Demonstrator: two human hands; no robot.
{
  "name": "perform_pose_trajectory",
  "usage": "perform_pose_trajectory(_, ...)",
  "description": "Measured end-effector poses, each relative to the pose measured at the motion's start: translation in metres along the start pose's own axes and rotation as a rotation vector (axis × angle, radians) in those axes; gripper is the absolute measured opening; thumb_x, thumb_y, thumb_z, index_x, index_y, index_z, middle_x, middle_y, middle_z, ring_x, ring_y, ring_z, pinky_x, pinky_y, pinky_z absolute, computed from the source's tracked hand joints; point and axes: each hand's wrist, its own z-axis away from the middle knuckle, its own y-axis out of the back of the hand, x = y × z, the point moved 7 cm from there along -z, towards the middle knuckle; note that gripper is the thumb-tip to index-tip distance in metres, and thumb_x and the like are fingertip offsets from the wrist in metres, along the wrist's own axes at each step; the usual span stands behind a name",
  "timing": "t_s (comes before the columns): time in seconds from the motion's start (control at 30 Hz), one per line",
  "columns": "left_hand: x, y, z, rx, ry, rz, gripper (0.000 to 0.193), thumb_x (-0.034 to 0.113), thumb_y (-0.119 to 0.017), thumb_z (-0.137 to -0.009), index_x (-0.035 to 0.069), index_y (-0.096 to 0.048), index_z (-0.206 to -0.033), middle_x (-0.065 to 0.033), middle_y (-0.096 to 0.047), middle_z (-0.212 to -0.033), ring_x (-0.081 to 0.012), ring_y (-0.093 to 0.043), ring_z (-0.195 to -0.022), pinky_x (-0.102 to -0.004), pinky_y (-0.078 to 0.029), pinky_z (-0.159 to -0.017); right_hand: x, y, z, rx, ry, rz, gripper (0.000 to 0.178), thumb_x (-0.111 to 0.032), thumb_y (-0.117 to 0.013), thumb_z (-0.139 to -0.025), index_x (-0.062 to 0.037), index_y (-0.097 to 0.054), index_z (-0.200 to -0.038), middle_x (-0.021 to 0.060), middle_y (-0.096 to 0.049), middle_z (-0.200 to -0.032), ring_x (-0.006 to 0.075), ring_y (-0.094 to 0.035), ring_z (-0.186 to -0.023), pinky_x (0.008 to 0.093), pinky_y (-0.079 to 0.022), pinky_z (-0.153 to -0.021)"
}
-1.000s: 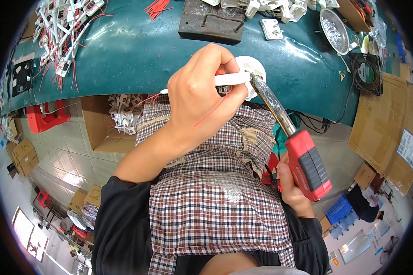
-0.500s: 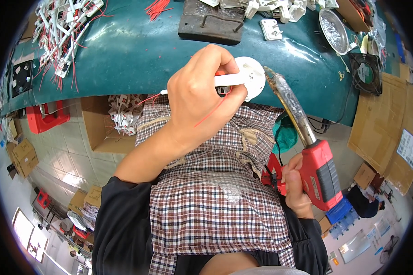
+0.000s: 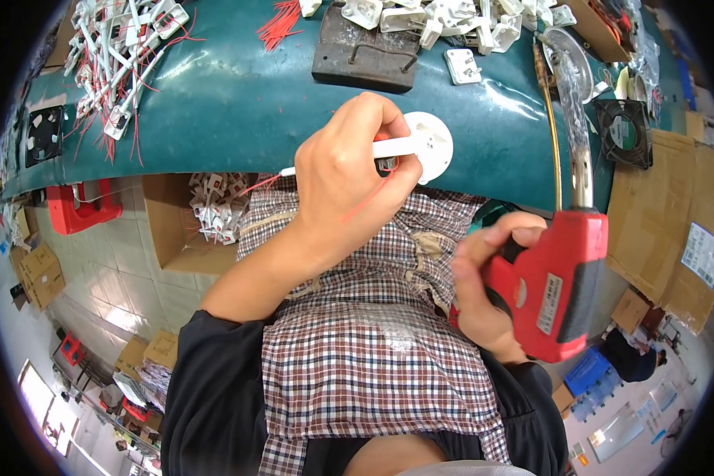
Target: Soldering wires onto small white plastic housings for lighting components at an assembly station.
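Note:
Near the table's front edge, my left hand (image 3: 345,163) is closed on a white round plastic part (image 3: 435,143). A white stem runs back from its disc under my fingers, and thin red wires (image 3: 263,184) trail from the stem's left end. My right hand (image 3: 488,297) grips a red and black soldering gun (image 3: 563,278), raised on the right with its barrel pointing away from me. Its tip is over the round metal dish (image 3: 588,83) at the back right; whether it touches the dish I cannot tell. A thin brass-coloured tube (image 3: 554,143) runs beside the barrel.
A dark metal block (image 3: 361,65) with a handle stands at the back of the green table (image 3: 238,103). White plastic housings (image 3: 452,20), a square white piece (image 3: 462,67), red wires (image 3: 279,28) and wired parts (image 3: 123,59) lie around it. Small black fans (image 3: 625,133) stand at both sides.
My right hand has swung the soldering gun away from the white disc, up and right to the metal dish. My left hand keeps its hold on the part, nearly still.

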Motion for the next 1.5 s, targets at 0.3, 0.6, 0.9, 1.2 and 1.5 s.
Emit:
perform_pose_trajectory(0.3,0.007,-0.003,0.006,-0.074,-0.009,-0.121,0.043,0.007,-0.079,-0.076,0.008,-0.055,-0.111,-0.0113,-0.06,-0.102,-0.0322,-0.068,-0.082,-0.0425,-0.054,-0.066,-0.005,-0.046,-0.034,-0.02,0.225,-0.078,0.076,0.01,-0.083,-0.075,-0.0106,-0.038,-0.133,0.0079,-0.046,-0.123,0.0176,-0.06,-0.107,0.0303,-0.055,-0.087)
perform_pose_trajectory(0.6,0.007,0.007,-0.001,-0.312,0.163,0.122,0.045,0.012,-0.071,-0.081,0.005,-0.053,-0.122,-0.0148,-0.054,-0.116,-0.0319,-0.068,-0.088,-0.041,-0.056,-0.071,0.026,-0.012,-0.035,0.23,0.046,0.043,0.05,0.016,-0.06,-0.092,-0.0045,-0.035,-0.129,0.0126,-0.056,-0.114,0.0224,-0.07,-0.102,0.0309,-0.056,-0.087)
perform_pose_trajectory(0.9,0.006,0.012,-0.002,-0.218,-0.098,0.008,0.024,0.002,-0.067,-0.086,0.015,-0.071,-0.106,-0.0116,-0.054,-0.125,-0.0201,-0.063,-0.069,-0.0343,-0.054,-0.063,0.041,-0.017,-0.04,0.228,0.115,0.41,0.027,0.001,-0.083,-0.075,-0.0081,-0.072,-0.098,0.003,-0.068,-0.105,0.0191,-0.058,-0.093,0.0351,-0.046,-0.085)
perform_pose_trajectory(1.2,0.013,0.011,0.0,-0.203,-0.208,-0.036,0.023,0.006,-0.087,-0.071,0.01,-0.075,-0.09,-0.0109,-0.058,-0.125,-0.0103,-0.061,-0.065,-0.0249,-0.05,-0.056,0.037,-0.006,-0.044,0.19,0.401,0.467,0.053,-0.002,-0.088,-0.07,-0.0031,-0.06,-0.115,0.0082,-0.068,-0.108,0.0263,-0.064,-0.1,0.0366,-0.052,-0.088)
perform_pose_trajectory(1.5,0.014,0.007,0.003,-0.113,-0.178,-0.135,0.021,0.006,-0.087,-0.072,0.008,-0.068,-0.081,-0.0097,-0.061,-0.121,-0.0153,-0.069,-0.065,-0.0268,-0.054,-0.052,0.055,-0.003,-0.046,0.275,0.3,0.22,0.056,-0.004,-0.088,-0.074,-0.0017,-0.054,-0.118,0.0097,-0.069,-0.107,0.0258,-0.064,-0.099,0.0352,-0.052,-0.086)
